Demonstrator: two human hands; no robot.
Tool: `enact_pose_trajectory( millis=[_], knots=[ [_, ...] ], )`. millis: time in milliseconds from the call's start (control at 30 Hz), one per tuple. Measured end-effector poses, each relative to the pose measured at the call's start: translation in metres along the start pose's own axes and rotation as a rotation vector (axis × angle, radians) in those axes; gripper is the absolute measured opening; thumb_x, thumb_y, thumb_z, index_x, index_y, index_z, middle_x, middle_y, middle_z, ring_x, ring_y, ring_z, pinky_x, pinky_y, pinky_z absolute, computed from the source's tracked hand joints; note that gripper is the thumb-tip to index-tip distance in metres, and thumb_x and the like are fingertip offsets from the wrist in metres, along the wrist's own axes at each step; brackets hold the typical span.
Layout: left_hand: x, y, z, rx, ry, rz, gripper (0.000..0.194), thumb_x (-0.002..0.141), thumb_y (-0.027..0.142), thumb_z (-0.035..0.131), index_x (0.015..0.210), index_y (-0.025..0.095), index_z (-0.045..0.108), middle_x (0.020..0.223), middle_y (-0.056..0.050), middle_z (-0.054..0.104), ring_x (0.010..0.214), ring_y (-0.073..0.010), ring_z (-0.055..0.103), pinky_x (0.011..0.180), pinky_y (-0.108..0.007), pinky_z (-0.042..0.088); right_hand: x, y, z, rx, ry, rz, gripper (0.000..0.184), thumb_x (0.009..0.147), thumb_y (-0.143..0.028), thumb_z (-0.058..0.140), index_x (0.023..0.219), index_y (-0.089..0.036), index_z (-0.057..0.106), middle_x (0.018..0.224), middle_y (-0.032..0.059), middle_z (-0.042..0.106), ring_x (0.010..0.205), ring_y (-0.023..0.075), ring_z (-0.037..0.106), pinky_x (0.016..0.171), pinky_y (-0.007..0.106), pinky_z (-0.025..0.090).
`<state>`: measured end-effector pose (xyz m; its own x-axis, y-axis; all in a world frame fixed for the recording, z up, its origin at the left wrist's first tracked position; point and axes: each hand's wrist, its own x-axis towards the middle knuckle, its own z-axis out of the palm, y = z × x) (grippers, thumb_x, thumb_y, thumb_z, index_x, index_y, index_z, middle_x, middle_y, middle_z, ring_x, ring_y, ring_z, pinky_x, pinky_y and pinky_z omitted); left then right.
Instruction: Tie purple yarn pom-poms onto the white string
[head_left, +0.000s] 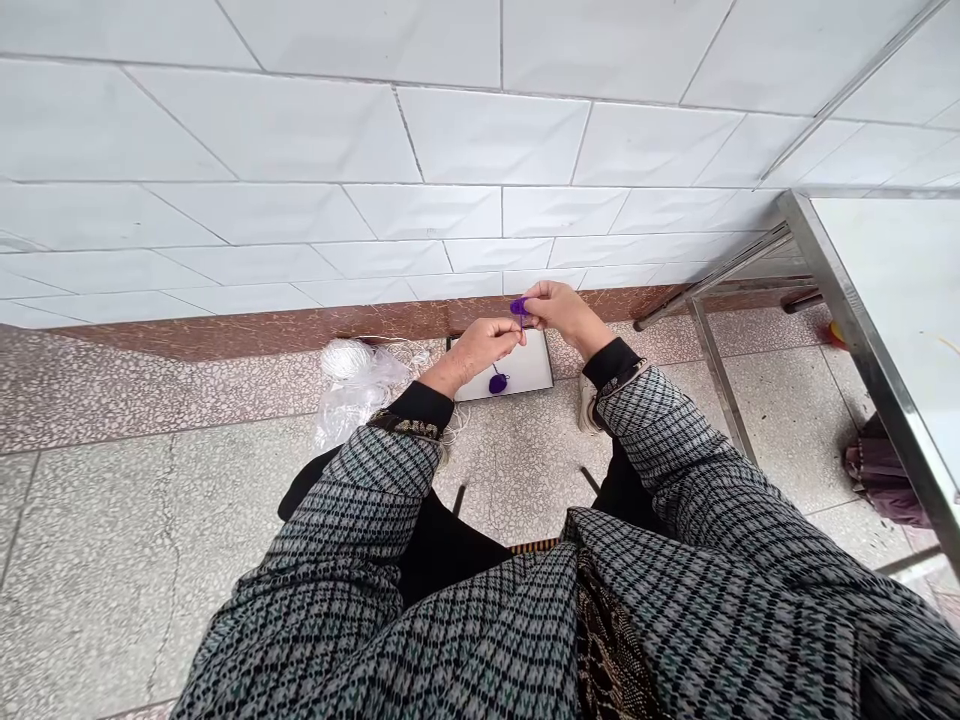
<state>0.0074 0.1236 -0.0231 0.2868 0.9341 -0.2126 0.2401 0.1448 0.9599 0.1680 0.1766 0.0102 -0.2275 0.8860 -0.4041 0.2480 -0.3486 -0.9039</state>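
Note:
My left hand is closed in a pinch on a strand of purple yarn below my right hand. Between the thumb and fingers of my right hand is a small purple yarn bundle, and the strand runs from it down to my left fingertips. A dark purple yarn ball shows under my left hand, with a short piece of yarn rising from it. Behind the ball is a shallow white tray with a dark rim. Whether the ball rests on it or hangs above, I cannot tell.
White yarn and a clear plastic bag lie on the speckled floor to the left. A white tiled wall rises in front. On the right stands a metal-framed table, with dark cloth beneath it.

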Motion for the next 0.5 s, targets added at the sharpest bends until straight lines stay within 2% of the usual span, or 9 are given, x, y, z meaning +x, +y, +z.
enact_pose_trajectory(
  millis=[100, 200, 267, 367, 433, 500],
  knots=[
    [0.002, 0.001, -0.002, -0.01, 0.027, -0.036, 0.013, 0.078, 0.024, 0.058, 0.069, 0.017, 0.065, 0.052, 0.005, 0.046, 0.048, -0.0098, 0.038, 0.053, -0.025, 0.032, -0.007, -0.006, -0.003, 0.131, -0.215, 0.038, 0.025, 0.089, 0.005, 0.061, 0.075, -0.016, 0.057, 0.052, -0.0048, 0.056, 0.046, 0.0065, 0.047, 0.048, 0.016, 0.039],
    [0.001, 0.007, -0.008, 0.043, 0.042, -0.06, 0.016, 0.079, 0.025, 0.061, 0.064, 0.018, 0.06, 0.051, 0.005, 0.045, 0.049, -0.01, 0.038, 0.054, -0.026, 0.03, -0.014, -0.01, -0.009, -0.021, -0.397, 0.015, 0.025, 0.087, 0.006, 0.063, 0.074, -0.014, 0.06, 0.053, -0.0045, 0.058, 0.046, 0.0057, 0.046, 0.047, 0.016, 0.037],
    [0.001, 0.011, -0.012, 0.094, 0.058, -0.069, 0.016, 0.078, 0.023, 0.061, 0.062, 0.018, 0.06, 0.049, 0.005, 0.045, 0.049, -0.0104, 0.038, 0.054, -0.026, 0.029, -0.016, -0.011, -0.012, -0.196, -0.448, 0.008, 0.025, 0.084, 0.008, 0.066, 0.073, -0.014, 0.062, 0.053, -0.0048, 0.057, 0.048, 0.0064, 0.046, 0.048, 0.017, 0.038],
    [-0.001, 0.014, -0.014, 0.11, 0.084, -0.074, 0.013, 0.078, 0.02, 0.059, 0.066, 0.018, 0.062, 0.049, 0.005, 0.045, 0.049, -0.011, 0.038, 0.055, -0.026, 0.029, -0.013, -0.008, -0.011, -0.476, -0.384, 0.025, 0.026, 0.079, 0.008, 0.07, 0.07, -0.015, 0.063, 0.055, -0.0038, 0.057, 0.051, 0.0093, 0.05, 0.052, 0.022, 0.04],
    [-0.002, 0.014, -0.012, 0.089, 0.06, -0.057, 0.013, 0.079, 0.02, 0.058, 0.069, 0.017, 0.065, 0.049, 0.005, 0.044, 0.05, -0.0113, 0.039, 0.056, -0.026, 0.031, -0.008, -0.003, -0.009, -0.614, -0.23, -0.015, 0.025, 0.077, 0.006, 0.072, 0.068, -0.016, 0.063, 0.058, -0.0027, 0.058, 0.056, 0.0109, 0.053, 0.055, 0.023, 0.04],
    [-0.002, 0.014, -0.008, 0.065, 0.029, -0.03, 0.013, 0.08, 0.021, 0.057, 0.072, 0.017, 0.066, 0.05, 0.005, 0.044, 0.05, -0.0114, 0.039, 0.057, -0.026, 0.033, -0.002, 0.001, -0.005, -0.608, -0.041, -0.095, 0.023, 0.077, 0.003, 0.072, 0.068, -0.016, 0.063, 0.063, -0.002, 0.061, 0.062, 0.0112, 0.054, 0.058, 0.023, 0.039]
  ],
)
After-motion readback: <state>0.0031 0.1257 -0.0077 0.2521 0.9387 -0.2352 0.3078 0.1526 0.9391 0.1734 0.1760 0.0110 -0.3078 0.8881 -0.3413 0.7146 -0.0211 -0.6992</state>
